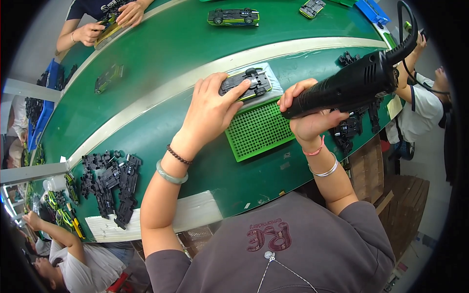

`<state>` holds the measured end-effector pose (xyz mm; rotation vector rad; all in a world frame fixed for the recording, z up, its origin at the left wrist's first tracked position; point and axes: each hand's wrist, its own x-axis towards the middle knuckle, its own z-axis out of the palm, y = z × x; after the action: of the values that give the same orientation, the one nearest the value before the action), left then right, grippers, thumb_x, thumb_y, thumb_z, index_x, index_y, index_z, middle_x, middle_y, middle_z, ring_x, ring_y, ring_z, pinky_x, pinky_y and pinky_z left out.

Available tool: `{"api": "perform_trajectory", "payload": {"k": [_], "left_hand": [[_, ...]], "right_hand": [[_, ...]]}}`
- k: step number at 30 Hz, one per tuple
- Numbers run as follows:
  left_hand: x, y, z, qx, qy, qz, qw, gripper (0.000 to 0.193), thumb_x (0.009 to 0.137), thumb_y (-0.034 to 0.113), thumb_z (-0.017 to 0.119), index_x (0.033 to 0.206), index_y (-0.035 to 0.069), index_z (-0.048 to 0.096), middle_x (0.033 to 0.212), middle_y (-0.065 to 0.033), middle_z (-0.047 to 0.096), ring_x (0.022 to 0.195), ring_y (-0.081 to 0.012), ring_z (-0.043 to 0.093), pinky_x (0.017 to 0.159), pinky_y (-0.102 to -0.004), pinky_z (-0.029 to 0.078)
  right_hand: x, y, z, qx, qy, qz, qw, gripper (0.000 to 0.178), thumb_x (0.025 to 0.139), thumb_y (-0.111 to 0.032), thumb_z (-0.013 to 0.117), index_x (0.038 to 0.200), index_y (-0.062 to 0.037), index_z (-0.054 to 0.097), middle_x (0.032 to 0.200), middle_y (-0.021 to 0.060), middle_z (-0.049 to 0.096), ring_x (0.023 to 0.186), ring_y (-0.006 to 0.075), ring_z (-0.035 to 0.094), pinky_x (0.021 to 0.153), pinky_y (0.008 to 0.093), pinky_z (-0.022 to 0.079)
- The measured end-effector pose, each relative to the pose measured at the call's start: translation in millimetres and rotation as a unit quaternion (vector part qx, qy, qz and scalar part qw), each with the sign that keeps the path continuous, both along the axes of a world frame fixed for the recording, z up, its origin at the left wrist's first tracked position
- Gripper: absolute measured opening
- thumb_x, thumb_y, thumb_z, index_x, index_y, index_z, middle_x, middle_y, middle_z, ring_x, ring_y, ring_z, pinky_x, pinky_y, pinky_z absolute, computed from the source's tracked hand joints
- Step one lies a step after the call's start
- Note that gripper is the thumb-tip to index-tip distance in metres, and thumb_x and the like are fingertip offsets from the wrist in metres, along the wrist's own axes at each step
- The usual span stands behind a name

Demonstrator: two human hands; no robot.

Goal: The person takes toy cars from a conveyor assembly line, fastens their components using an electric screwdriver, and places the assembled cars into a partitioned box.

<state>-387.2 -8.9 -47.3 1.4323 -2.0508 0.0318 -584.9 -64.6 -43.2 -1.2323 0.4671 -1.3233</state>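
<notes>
My left hand [207, 110] presses on an upside-down toy car [251, 80], its thumb across the black underside with the wheels up. A yellow-green body edge shows beneath, and the car lies on a pale padded block [276, 85]. My right hand [308, 127] is wrapped round a black electric screwdriver [349, 83], whose cord end points up and right. The screwdriver's working end is hidden by the hand or turned from sight. Just below the block sits a bright green tray [259, 133] with a grid of small holes, between my two wrists.
Black toy-car chassis lie heaped at the left [112, 183] and beside my right hand [348, 128]. Beyond the pale strip [168, 93] are several toy cars, one upside down [233, 17]. Co-workers sit around the table. Blue bins [46, 105] stand far left; a yellow-handled tool [75, 224] lies lower left.
</notes>
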Motion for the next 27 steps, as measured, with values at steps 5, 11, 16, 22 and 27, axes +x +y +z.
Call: {"api": "perform_trajectory", "payload": {"k": [5, 11, 16, 22, 27], "left_hand": [[-0.8, -0.8, 0.6, -0.005, 0.004, 0.0, 1.0, 0.045, 0.074, 0.014, 0.067, 0.117, 0.018, 0.057, 0.109, -0.0183, 0.051, 0.1, -0.0323, 0.049, 0.082, -0.0427, 0.039], [2.2, 2.3, 4.1, 0.006, -0.015, -0.004, 1.0, 0.045, 0.076, 0.018, 0.066, 0.12, 0.019, 0.054, 0.113, -0.0203, 0.048, 0.107, -0.0357, 0.046, 0.086, -0.045, 0.038], [21.6, 12.6, 26.6, 0.057, 0.007, 0.045, 0.997, 0.055, 0.074, 0.031, 0.07, 0.124, 0.016, 0.05, 0.123, -0.0228, 0.044, 0.119, -0.0417, 0.038, 0.097, -0.0493, 0.033], [63.6, 15.8, 37.2, 0.194, 0.012, 0.016, 0.981, 0.055, 0.062, 0.032, 0.078, 0.105, 0.004, 0.056, 0.108, -0.0182, 0.054, 0.106, -0.0352, 0.048, 0.091, -0.0407, 0.041], [64.3, 13.1, 26.1, 0.135, 0.05, -0.011, 0.99, 0.051, 0.06, 0.028, 0.079, 0.101, 0.005, 0.058, 0.1, -0.0161, 0.057, 0.099, -0.0331, 0.052, 0.086, -0.039, 0.044]], "right_hand": [[3.3, 0.3, -2.6, -0.01, 0.015, -0.007, 1.0, 0.096, 0.059, -0.092, 0.021, 0.081, -0.0017, 0.046, 0.059, 0.007, 0.049, 0.054, 0.0173, 0.051, 0.049, 0.0274, 0.043], [4.2, 1.9, 3.1, -0.004, 0.037, 0.002, 0.999, 0.098, 0.056, -0.094, 0.021, 0.082, -0.0022, 0.046, 0.06, 0.0072, 0.05, 0.054, 0.0174, 0.051, 0.05, 0.0279, 0.043], [1.8, 0.9, 28.2, 0.012, -0.005, -0.018, 1.0, 0.103, 0.053, -0.096, 0.018, 0.082, -0.0019, 0.047, 0.062, 0.0082, 0.051, 0.054, 0.0185, 0.05, 0.051, 0.0305, 0.043], [61.0, -3.1, 77.6, -0.082, -0.128, 0.108, 0.982, 0.106, 0.059, -0.092, 0.006, 0.081, 0.0022, 0.048, 0.063, 0.0124, 0.055, 0.048, 0.0163, 0.051, 0.045, 0.0255, 0.044], [109.8, 1.7, 66.1, -0.083, 0.029, 0.123, 0.988, 0.101, 0.061, -0.091, 0.013, 0.08, 0.0015, 0.048, 0.06, 0.011, 0.053, 0.051, 0.0172, 0.053, 0.048, 0.0264, 0.045]]}}
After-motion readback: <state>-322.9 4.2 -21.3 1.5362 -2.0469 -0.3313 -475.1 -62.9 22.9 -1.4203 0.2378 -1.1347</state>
